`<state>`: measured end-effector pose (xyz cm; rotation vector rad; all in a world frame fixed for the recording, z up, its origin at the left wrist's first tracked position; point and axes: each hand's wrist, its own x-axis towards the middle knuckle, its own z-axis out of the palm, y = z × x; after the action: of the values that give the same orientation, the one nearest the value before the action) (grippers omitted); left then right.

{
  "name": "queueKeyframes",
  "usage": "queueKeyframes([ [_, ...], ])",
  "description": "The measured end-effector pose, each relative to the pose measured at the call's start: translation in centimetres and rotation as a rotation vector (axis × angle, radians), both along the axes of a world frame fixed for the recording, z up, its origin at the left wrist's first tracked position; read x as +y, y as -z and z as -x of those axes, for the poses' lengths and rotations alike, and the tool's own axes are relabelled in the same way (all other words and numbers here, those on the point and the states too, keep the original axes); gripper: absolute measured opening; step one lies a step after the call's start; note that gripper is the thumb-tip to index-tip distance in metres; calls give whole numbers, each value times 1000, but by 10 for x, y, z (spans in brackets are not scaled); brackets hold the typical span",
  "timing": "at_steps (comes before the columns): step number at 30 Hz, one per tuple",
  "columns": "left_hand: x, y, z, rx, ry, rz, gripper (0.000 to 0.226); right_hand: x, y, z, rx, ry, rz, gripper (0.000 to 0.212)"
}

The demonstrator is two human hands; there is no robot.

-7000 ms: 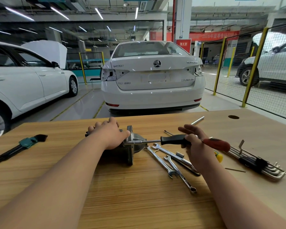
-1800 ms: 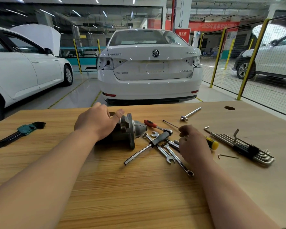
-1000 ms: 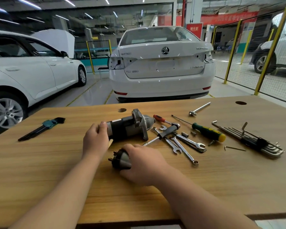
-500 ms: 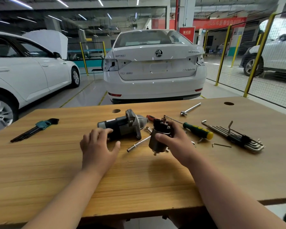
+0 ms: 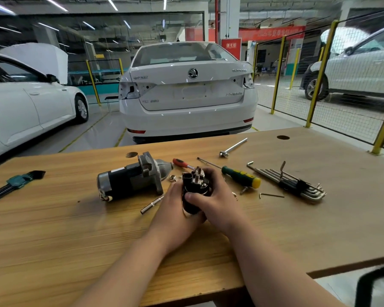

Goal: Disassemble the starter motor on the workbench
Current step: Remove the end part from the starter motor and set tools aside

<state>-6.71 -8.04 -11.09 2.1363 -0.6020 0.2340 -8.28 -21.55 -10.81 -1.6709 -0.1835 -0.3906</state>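
Observation:
The starter motor body (image 5: 132, 178), black and grey with a metal flange, lies on its side on the wooden workbench (image 5: 53, 229). The separated solenoid (image 5: 194, 189), a dark cylinder with terminals on top, stands upright between both hands just right of the motor. My left hand (image 5: 175, 209) cups it from the left and below. My right hand (image 5: 215, 200) grips it from the right, thumb across its front. The solenoid's lower end is hidden by my palms.
A metal extension bar (image 5: 152, 204) lies by my left hand. A red-handled driver (image 5: 182, 163), a green and yellow screwdriver (image 5: 241, 176), a hex key set (image 5: 297, 185), a T-handle (image 5: 232, 148) and a loose hex key (image 5: 272, 195) lie right. Another hex key set (image 5: 13, 183) lies far left.
My left hand has left the table near the motor and joined my right hand on the solenoid. The solenoid stays upright, now held in both hands.

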Motion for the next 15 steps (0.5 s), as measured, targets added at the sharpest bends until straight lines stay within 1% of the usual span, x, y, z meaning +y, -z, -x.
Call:
queueKeyframes([
  [3, 1, 8, -4, -45, -30, 53, 60, 5, 1, -1, -34, 26, 135, 57],
  [8, 3, 9, -3, -62, -3, 72, 62, 6, 3, 1, -30, 29, 185, 81],
  [11, 4, 9, -2, -30, -2, 101, 59, 9, 0, 4, -84, 85, 248, 74],
  [15, 6, 6, 1, 37, 16, 144, 59, 12, -2, 6, -84, 121, 271, 69],
])
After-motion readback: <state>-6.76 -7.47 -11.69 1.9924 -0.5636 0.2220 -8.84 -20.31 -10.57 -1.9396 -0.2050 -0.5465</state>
